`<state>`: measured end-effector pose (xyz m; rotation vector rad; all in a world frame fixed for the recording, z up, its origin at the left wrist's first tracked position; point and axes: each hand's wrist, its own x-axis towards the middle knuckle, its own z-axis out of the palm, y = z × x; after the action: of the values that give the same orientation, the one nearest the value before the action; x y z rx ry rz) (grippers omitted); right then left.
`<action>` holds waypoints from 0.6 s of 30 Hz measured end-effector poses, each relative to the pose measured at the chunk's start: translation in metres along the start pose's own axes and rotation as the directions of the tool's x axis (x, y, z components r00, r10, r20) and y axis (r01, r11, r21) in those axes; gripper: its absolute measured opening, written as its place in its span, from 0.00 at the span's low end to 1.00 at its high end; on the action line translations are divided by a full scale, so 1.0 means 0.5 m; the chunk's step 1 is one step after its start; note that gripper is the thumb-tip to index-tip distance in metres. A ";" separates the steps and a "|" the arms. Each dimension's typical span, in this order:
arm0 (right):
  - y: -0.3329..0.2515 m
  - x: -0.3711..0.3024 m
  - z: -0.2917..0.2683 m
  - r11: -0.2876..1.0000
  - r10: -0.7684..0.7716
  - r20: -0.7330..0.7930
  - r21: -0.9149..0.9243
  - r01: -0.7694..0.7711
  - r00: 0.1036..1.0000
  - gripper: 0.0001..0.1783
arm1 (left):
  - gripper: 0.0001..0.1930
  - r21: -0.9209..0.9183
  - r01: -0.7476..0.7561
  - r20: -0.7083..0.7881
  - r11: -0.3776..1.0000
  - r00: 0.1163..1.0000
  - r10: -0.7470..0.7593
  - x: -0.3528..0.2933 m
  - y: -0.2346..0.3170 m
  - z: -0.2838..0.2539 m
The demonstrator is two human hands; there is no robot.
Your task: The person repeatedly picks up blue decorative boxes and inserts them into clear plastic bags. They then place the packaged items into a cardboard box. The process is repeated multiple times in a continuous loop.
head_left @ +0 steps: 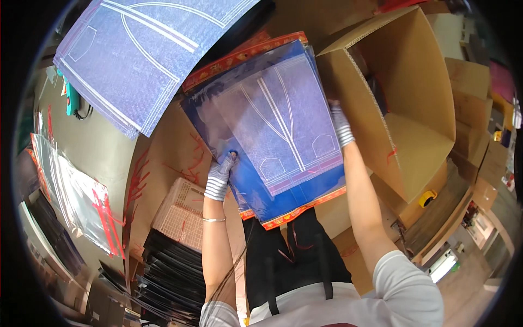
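A stack of clear plastic packs is held up in front of my body, tilted. Through the film show blue sheets printed like denim with white seam lines and pocket outlines, and red-and-gold strips run along the packs' ends. My left hand, in a grey striped glove, is closed on the left edge with its thumb on top. On the opposite edge, my right hand grips the side in a matching glove; its fingers are partly hidden. Just right of that hand stands an open cardboard box.
Larger denim-print sheets lie stacked on the table at upper left, beside a teal tool. Clear plastic bags with red strips lie nearer. Below are a pink crate and piled black items. A yellow roll sits at right.
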<state>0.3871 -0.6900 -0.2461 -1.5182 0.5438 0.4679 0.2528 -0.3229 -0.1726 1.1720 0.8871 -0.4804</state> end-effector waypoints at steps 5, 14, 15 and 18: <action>-0.126 -0.070 0.020 0.986 0.164 0.300 -0.023 -0.165 0.940 0.49 | 0.30 0.012 -0.056 -0.012 0.998 0.998 0.056 0.005 -0.054 -0.013; -0.112 -0.207 -0.051 0.800 0.135 0.450 -0.576 0.171 0.883 0.52 | 0.45 -0.149 0.060 0.147 0.987 0.988 -0.038 -0.002 -0.189 -0.019; -0.120 -0.229 -0.042 0.794 0.169 0.424 -0.593 0.131 0.890 0.52 | 0.46 -0.109 0.026 0.142 0.994 0.990 -0.010 -0.016 -0.189 -0.014; -0.175 -0.298 -0.038 0.992 0.125 0.566 -0.090 -0.090 0.815 0.46 | 0.50 -0.033 0.016 0.103 0.999 0.995 -0.013 -0.110 -0.089 0.027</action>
<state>0.3203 -0.7028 -0.0863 -1.3149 0.1387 0.9970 0.1927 -0.3573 -0.1527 1.1012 0.8120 -0.5312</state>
